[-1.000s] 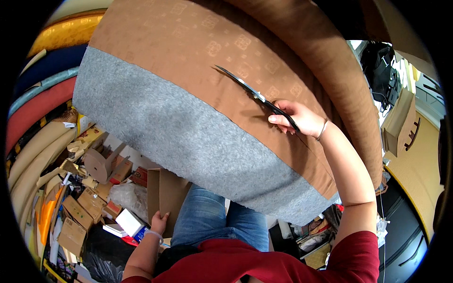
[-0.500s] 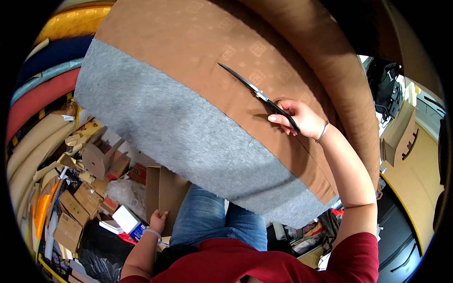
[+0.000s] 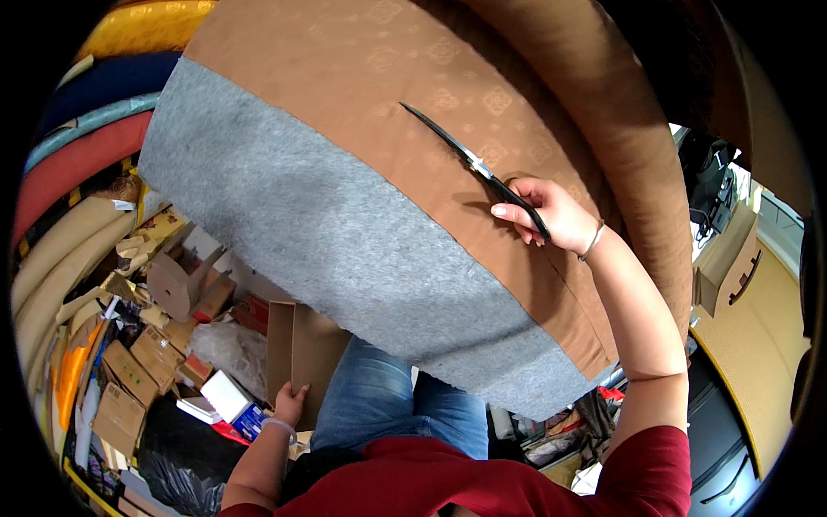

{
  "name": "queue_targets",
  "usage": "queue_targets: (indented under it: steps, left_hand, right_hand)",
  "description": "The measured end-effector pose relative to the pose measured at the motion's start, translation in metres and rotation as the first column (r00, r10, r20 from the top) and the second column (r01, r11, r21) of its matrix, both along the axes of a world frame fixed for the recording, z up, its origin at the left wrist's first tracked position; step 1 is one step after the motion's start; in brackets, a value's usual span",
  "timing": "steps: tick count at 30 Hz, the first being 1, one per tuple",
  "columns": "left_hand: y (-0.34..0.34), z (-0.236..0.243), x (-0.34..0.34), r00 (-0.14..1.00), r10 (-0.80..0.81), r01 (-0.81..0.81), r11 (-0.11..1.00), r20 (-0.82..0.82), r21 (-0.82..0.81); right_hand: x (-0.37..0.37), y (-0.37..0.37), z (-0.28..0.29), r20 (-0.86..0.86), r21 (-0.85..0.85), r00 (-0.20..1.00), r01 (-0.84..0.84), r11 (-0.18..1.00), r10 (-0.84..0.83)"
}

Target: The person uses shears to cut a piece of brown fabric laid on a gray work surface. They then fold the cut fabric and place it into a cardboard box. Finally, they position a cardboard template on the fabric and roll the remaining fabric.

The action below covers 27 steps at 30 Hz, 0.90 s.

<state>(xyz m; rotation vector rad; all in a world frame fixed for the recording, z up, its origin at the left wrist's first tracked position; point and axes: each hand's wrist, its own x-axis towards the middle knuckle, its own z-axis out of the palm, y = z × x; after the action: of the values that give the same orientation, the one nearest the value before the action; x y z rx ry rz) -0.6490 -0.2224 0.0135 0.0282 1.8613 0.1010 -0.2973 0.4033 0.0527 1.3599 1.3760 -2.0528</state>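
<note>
A pair of black-handled scissors (image 3: 475, 164) is in my right hand (image 3: 553, 215), the fingers closed round the handles. Its blades look closed and point away to the left over the brown patterned fabric (image 3: 370, 112). Along the near side of that fabric runs a wide band of grey felt-like material (image 3: 319, 211). Low on the left, my left hand (image 3: 291, 403) pinches the near edge of a brown folded cardboard piece (image 3: 314, 349) beside my leg. Part of the cardboard is hidden under the grey material.
A thick roll of the brown fabric (image 3: 633, 155) borders the sheet on the far right. Rolls of yellow, navy and red fabric (image 3: 82, 164) lie on the left. Below them are several cardboard boxes (image 3: 121, 418) and a black plastic bag (image 3: 194, 452). A dark cabinet (image 3: 724, 431) stands right.
The view has shifted slightly, so the fabric and surroundings sit a little differently. Both hands keep their grips, and the scissors stay over nearly the same part of the brown fabric.
</note>
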Motion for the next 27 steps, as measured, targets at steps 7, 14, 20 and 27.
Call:
queue_targets:
  steps: [7,14,20,27]
  left_hand:
    - [0.013,0.006,0.003,1.0,-0.011,0.011,1.0,-0.003,-0.013]
    - [-0.003,0.001,0.001,0.998,0.064,-0.064,0.998,0.003,-0.01]
    - [0.012,0.006,0.001,0.998,0.061,-0.061,0.998,-0.011,-0.032]
    - [0.016,0.009,0.003,0.999,0.003,-0.005,0.998,-0.033,-0.06]
  right_hand:
    - [-0.021,0.008,0.007,-0.065,-0.024,0.998,0.02,1.0,-0.022]
    - [-0.027,0.011,0.004,0.002,-0.006,1.0,-0.026,1.0,0.026]
    - [-0.051,0.016,0.005,-0.057,0.023,0.998,-0.017,1.0,0.019]
    - [-0.059,0.017,0.008,-0.008,0.035,1.0,-0.017,0.999,0.017]
